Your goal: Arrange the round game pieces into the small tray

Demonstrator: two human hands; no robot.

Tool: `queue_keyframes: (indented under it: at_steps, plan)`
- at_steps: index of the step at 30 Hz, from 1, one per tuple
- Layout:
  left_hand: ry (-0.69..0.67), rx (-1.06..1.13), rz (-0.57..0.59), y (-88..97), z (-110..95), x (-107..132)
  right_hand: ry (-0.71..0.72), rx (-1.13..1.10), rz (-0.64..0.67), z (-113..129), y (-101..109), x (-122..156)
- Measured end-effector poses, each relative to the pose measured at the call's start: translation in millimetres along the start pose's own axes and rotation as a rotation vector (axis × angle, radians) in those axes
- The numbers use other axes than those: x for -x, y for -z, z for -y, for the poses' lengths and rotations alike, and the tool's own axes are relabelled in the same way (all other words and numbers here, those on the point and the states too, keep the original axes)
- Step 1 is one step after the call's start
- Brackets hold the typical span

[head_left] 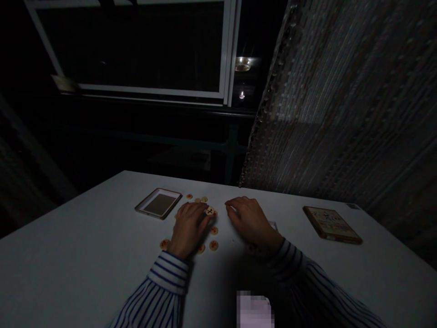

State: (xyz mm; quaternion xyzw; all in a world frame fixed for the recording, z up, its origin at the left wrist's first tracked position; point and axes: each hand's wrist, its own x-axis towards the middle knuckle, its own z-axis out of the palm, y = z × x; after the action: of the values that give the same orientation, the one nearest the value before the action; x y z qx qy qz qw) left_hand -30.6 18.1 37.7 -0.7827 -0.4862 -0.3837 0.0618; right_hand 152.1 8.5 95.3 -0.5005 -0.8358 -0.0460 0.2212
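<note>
Left hand pinches one disc, right hand arches bare-fingered beside it!
Here's the left hand [189,228], fingers curled nearly closed, thumb and fingertips gripping a dark-marked disc [210,211] up toward the table's far edge, while across a narrow gap the right hand [251,223] hovers half open, nothing between thumb and fingers (its palm is hidden, so no telling there). Red-marked discs [213,245] lie scattered around the left hand on the white table [102,255], and an open shallow tray [159,203] sits just beyond them, toward the far left corner. Over by the far right corner rests a flat picture-topped box [332,223], well apart from both hands, with a beaded curtain [307,114] hanging behind the far edge.
</note>
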Motion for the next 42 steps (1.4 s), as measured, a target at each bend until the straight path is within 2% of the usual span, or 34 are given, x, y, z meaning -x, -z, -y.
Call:
queue_keyframes:
  at_steps: [6,15,29,36,42]
  plan:
    - [-0.026,0.024,-0.009,2.2,-17.7,0.6,-0.031,-0.012,-0.016,-10.9,11.7,11.0]
    - [-0.013,0.1,0.015,0.0,-38.5,2.8,-0.074,-0.053,-0.024,-26.1,16.8,28.8]
    - [-0.056,0.159,0.052,-3.0,-70.5,-3.2,-0.138,-0.305,-0.034,-43.0,23.6,50.0]
    - [-0.069,0.187,0.045,-10.4,-85.8,-11.6,-0.173,-0.404,-0.053,-49.5,29.5,55.6]
    - [0.016,0.276,0.06,-24.5,-92.6,-12.3,-0.173,-0.45,-0.077,-57.5,30.5,55.7]
